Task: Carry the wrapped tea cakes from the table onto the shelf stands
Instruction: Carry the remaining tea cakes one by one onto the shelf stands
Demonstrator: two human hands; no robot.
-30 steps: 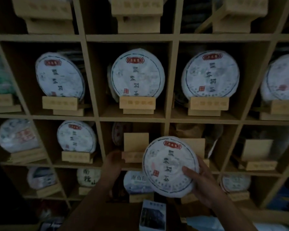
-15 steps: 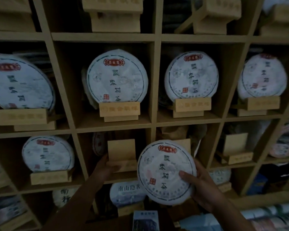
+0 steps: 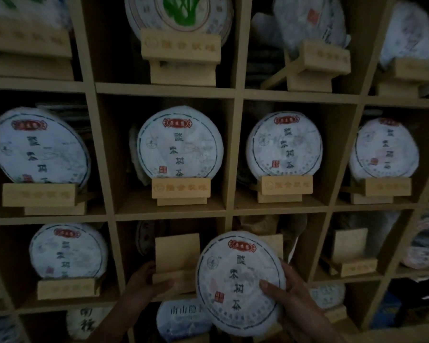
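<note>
Shelving [image 3: 235, 154] of pale wood fills the dim view, a grid of square compartments, most with a wooden stand carrying an upright paper-wrapped tea cake. In the middle row, one such displayed cake [image 3: 180, 144] sits on its engraved stand [image 3: 181, 188]. Below it, a bare stand [image 3: 176, 262] waits in its compartment; the left hand [image 3: 146, 284] grips its lower left corner, thumb curled over the front lip. The right hand [image 3: 290, 298] holds the wrapped tea cake [image 3: 238, 283] by its right edge, thumb across the printed face, upright in front of the divider just right of that bare stand. Another vacant stand [image 3: 349, 253] stands one compartment further right.
</note>
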